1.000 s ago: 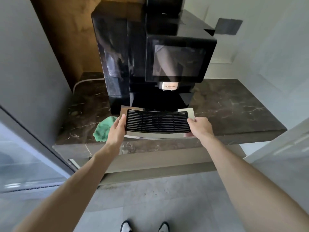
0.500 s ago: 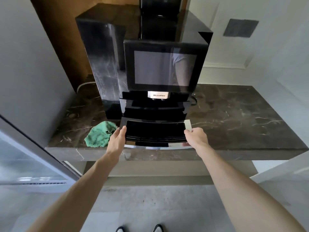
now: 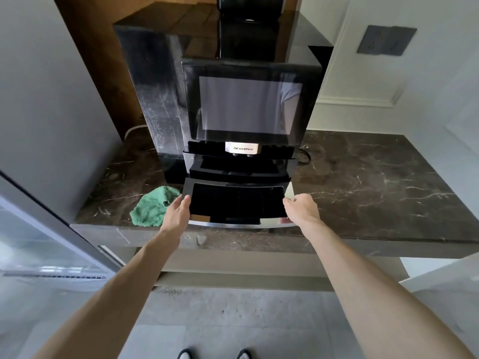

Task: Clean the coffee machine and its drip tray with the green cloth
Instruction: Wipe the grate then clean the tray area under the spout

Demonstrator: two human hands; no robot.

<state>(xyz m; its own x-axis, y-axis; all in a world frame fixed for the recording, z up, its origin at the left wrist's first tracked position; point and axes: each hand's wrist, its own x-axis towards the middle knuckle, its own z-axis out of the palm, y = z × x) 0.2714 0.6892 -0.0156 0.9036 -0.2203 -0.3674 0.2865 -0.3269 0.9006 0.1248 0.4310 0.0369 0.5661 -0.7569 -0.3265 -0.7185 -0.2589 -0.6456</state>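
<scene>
On the counter [image 3: 375,177], I'm gripping the tray [image 3: 237,203] by its ends, left hand [image 3: 178,211] and right hand [image 3: 302,208], probably levelling it for the machine [image 3: 248,104], cloth [image 3: 153,207] lying left.

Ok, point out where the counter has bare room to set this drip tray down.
Widest bare patch: the marble counter right of the coffee machine, out to its right edge. Left is crowded: the green cloth lies beside the left hand, near the front edge. The drip tray fills the front centre.
</scene>
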